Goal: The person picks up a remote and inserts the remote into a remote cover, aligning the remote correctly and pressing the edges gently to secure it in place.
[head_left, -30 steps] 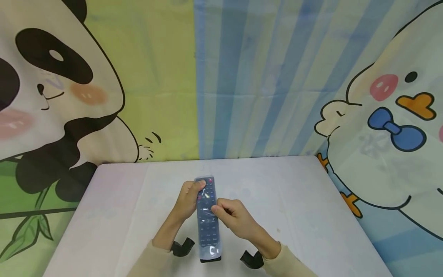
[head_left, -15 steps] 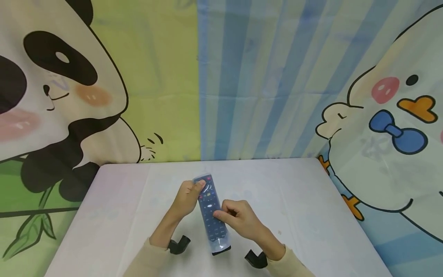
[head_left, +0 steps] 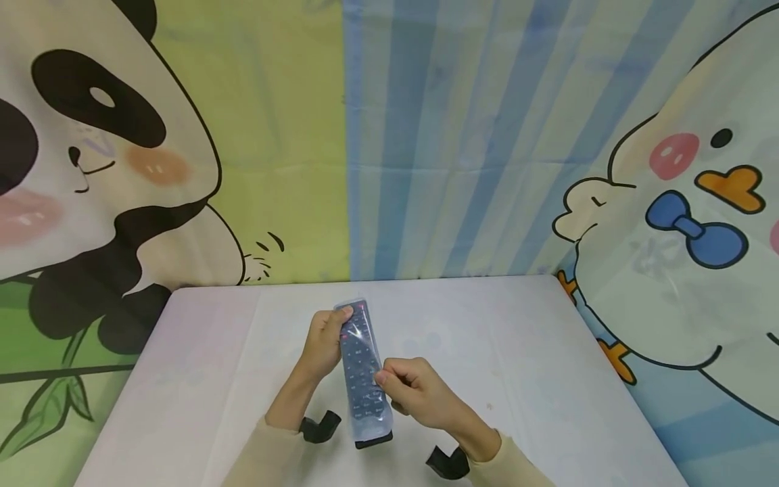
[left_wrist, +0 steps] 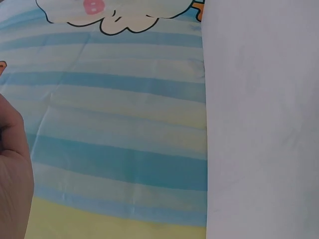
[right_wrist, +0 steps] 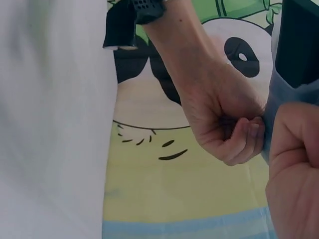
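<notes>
White table (head_left: 517,352), remote (head_left: 360,365) between both hands' fingers (head_left: 389,379)

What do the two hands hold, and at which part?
Remote control in a clear sleeve: left hand grips its far end, right hand pinches its right edge near the middle.

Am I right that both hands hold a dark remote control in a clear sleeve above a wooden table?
Not quite: the table is white, as the head view shows. The left hand and right hand do hold the sleeved remote control.
</notes>
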`<state>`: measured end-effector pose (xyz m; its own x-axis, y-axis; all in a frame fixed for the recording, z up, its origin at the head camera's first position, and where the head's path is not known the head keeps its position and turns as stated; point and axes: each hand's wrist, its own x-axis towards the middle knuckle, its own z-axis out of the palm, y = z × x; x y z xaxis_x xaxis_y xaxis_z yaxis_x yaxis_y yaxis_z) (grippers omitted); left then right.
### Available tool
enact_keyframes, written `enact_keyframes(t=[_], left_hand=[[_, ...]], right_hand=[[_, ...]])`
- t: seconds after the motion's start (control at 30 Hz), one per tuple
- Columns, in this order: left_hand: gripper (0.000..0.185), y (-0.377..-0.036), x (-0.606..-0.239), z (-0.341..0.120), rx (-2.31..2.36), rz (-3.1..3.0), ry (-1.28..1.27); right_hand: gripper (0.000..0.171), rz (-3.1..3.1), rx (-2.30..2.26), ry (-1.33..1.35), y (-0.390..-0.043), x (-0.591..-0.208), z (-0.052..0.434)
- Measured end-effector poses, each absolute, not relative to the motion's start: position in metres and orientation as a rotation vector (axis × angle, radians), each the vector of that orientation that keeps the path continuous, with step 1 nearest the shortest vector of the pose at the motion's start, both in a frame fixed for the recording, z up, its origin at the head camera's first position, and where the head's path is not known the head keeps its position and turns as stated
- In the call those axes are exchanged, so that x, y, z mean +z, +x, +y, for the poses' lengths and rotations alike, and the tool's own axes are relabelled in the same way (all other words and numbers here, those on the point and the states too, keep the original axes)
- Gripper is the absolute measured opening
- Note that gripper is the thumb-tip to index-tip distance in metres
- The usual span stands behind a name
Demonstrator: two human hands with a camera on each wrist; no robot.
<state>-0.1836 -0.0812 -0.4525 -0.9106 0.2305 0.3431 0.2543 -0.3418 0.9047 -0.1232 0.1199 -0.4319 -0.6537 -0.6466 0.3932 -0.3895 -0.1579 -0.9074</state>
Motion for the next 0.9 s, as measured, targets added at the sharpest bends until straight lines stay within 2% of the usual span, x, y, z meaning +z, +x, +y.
enact_keyframes(t=[0.33, 0.4, 0.53, 0.7, 0.9], left_hand=[[0.050, -0.177, -0.445, -0.074, -2.358, -1.861, -0.848], [0.049, -0.176, -0.443, -0.072, -2.337, -1.852, -0.906], [0.046, -0.176, -0.441, -0.070, -2.267, -1.893, -0.946], [0.044, -0.173, -0.439, -0.067, -2.193, -2.032, -0.832], [0.037, -0.162, -0.435, -0.066, -2.016, -2.288, -0.729]], right_hand=[[0.033, 1.657, -1.959, -1.049, -0.127, -0.446, 0.124], [0.026, 1.685, -1.911, -1.026, -0.128, -0.448, 0.125], [0.026, 1.896, -1.802, -1.085, -0.129, -0.453, 0.122], [0.024, 2.204, -1.812, -1.135, -0.125, -0.457, 0.114], [0.028, 2.257, -1.909, -1.146, -0.126, -0.455, 0.113]])
